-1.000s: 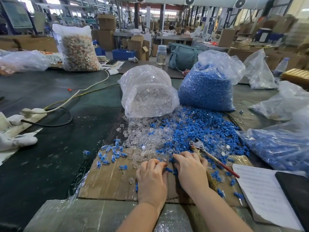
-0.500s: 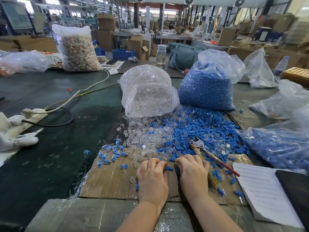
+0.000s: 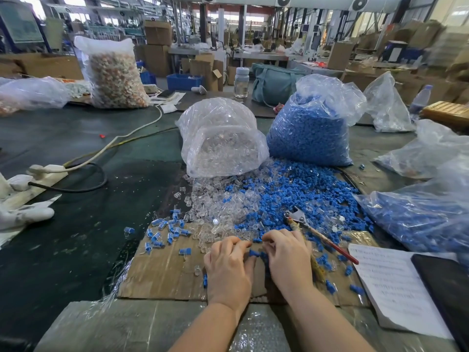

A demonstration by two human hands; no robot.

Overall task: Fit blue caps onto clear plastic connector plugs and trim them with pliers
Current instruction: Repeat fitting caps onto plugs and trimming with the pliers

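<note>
My left hand (image 3: pixel 229 268) and my right hand (image 3: pixel 288 260) rest close together on the cardboard sheet (image 3: pixel 165 273), fingers curled. Between the thumbs they pinch a small blue cap piece (image 3: pixel 255 253); what lies under the fingers is hidden. Just beyond the fingertips spreads a loose pile of clear plugs (image 3: pixel 218 212) and blue caps (image 3: pixel 299 194). The pliers (image 3: pixel 295 217) with a red handle lie on the pile right of my right hand, untouched. Several capped plugs (image 3: pixel 167 227) lie to the left.
A bag of clear plugs (image 3: pixel 220 141) and a bag of blue caps (image 3: pixel 309 133) stand behind the pile. Another blue-filled bag (image 3: pixel 418 219), a paper sheet (image 3: pixel 396 288) and a dark device (image 3: pixel 446 288) lie right. Left are a power strip (image 3: pixel 45 171) and a white glove (image 3: pixel 22 214).
Both hands stay in the same spot on the cardboard. Only the fingers have shifted a little around the blue piece between them. The pliers have not moved.
</note>
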